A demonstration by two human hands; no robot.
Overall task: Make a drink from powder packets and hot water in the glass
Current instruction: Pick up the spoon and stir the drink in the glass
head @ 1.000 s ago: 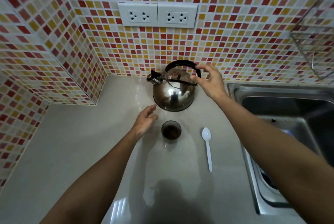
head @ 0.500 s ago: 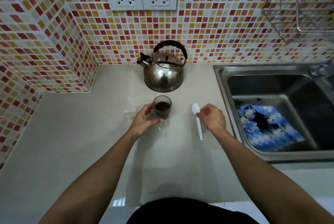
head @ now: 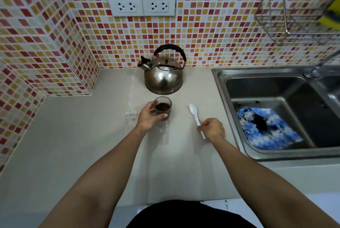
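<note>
A small clear glass [head: 163, 106] with dark brown liquid stands on the beige counter [head: 82, 135]. My left hand [head: 149, 118] wraps around its near left side. A white plastic spoon [head: 195, 115] lies to the right of the glass, bowl pointing away from me. My right hand [head: 212, 129] pinches the spoon's handle near its lower end. Behind the glass a shiny steel kettle [head: 163, 76] with a black handle rests against the tiled wall, spout to the left.
A steel sink [head: 276, 87] opens at the right, with a blue and white cloth [head: 266, 128] in its basin. A wire rack [head: 294, 16] holding a yellow sponge hangs on the right wall. Two white sockets [head: 141, 5] sit above the kettle.
My right hand left the kettle handle, came down to the spoon and slid back along its handle. My left hand closed around the glass. The view pulled back.
</note>
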